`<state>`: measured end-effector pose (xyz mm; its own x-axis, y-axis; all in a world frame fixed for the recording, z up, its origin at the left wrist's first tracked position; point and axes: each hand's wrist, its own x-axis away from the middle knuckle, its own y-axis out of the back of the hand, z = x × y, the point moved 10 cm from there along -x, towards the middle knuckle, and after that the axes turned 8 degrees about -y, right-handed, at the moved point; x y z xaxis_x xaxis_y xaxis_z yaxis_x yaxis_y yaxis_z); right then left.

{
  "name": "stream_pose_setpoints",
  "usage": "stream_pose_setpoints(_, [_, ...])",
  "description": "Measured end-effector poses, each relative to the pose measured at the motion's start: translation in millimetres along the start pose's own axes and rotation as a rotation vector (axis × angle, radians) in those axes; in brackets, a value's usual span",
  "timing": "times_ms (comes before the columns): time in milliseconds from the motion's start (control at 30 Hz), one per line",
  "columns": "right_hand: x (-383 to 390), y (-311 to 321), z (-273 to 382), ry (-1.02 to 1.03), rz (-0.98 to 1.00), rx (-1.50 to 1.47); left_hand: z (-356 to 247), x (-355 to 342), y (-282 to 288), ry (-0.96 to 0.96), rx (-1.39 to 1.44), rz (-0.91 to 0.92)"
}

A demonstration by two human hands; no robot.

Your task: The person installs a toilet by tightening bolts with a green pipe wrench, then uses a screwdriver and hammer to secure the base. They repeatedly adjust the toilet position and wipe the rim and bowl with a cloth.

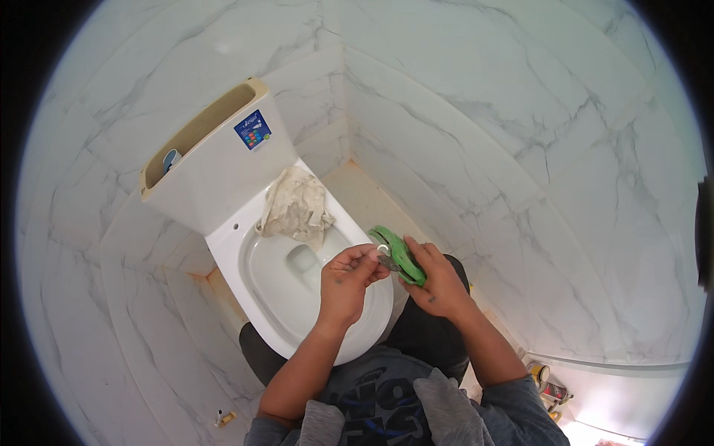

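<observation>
My right hand (435,281) is wrapped round a green, curved object (404,257) with a dark slot or edge along it; its exact kind I cannot make out. Held above the toilet bowl's right rim, my left hand (346,286) pinches a small grey piece at the green object's near side. A small white ring (383,249) shows by the left fingertips. Below the hands stands a white toilet (279,327) with no lid or seat on it. A crumpled, stained beige cloth (296,208) lies across the back of the bowl's rim.
The toilet's open cistern (216,175) bears a blue sticker (253,130) and has a white-blue part (171,160) inside. Marbled wall tiles (476,126) meet in a corner behind. Several cans (554,390) stand at the lower right; a small yellow-and-white item (225,419) is at the lower left.
</observation>
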<state>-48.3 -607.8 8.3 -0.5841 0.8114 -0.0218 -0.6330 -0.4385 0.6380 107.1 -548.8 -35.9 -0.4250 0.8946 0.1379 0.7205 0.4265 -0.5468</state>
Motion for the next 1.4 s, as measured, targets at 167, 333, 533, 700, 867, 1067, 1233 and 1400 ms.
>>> stream_pose_setpoints(167, [-1.7,3.7,-3.3,0.001,-0.042,0.056,13.1,-2.2,5.7,0.121,0.190,0.022])
stream_pose_setpoints(333, [-9.4,2.1,-4.3,0.006,-0.042,0.120,15.3,-2.1,-0.5,0.136,0.165,0.110])
stream_pose_setpoints(533, [-13.3,0.7,-2.3,0.019,-0.070,0.213,12.7,-0.5,2.6,0.145,0.163,0.109])
stream_pose_setpoints(700, [-12.8,-0.1,-2.3,-0.015,-0.081,0.315,12.6,-0.9,0.5,0.198,0.147,0.129])
stream_pose_setpoints(867, [1.7,11.7,-16.0,-0.126,-0.107,0.351,16.9,-2.3,-23.2,0.201,0.059,0.209])
stream_pose_setpoints(1067, [25.2,41.0,-15.6,-0.087,-0.280,0.419,27.6,4.5,-51.5,0.231,0.013,0.293])
stream_pose_setpoints(1233, [32.1,49.0,-5.8,0.021,-0.349,0.415,28.6,7.6,-51.8,0.245,-0.028,0.313])
stream_pose_setpoints(1400, [28.5,44.4,-8.5,0.027,-0.353,0.456,31.4,6.8,-43.6,0.250,-0.099,0.290])
